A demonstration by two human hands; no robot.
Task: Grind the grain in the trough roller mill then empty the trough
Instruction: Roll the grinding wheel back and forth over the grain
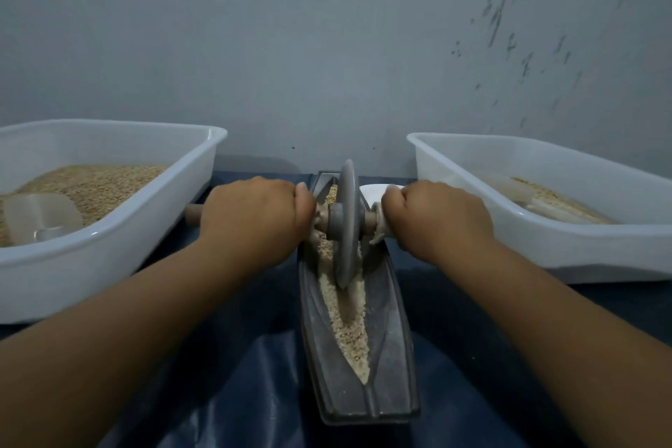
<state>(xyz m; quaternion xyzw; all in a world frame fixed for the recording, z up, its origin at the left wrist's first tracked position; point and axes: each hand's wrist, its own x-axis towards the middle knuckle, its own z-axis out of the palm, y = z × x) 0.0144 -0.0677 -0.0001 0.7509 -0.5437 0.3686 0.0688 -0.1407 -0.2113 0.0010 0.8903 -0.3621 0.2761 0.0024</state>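
A long dark metal trough (392, 356) lies lengthwise in front of me on a dark blue sheet. Crushed pale grain (351, 327) fills its groove. A grey roller wheel (347, 225) stands on edge in the groove, toward the far end of the trough. A wooden axle runs through the wheel. My left hand (254, 215) grips the axle left of the wheel, and the axle's end (192, 215) sticks out past it. My right hand (436, 218) grips the axle on the right, with a pale cloth or paper under the fingers.
A white tub (109, 247) on the left holds whole grain and a clear plastic scoop (42, 216). A second white tub (567, 247) on the right holds a small amount of ground grain. A grey wall stands close behind. A white object (374, 193) lies behind the right hand.
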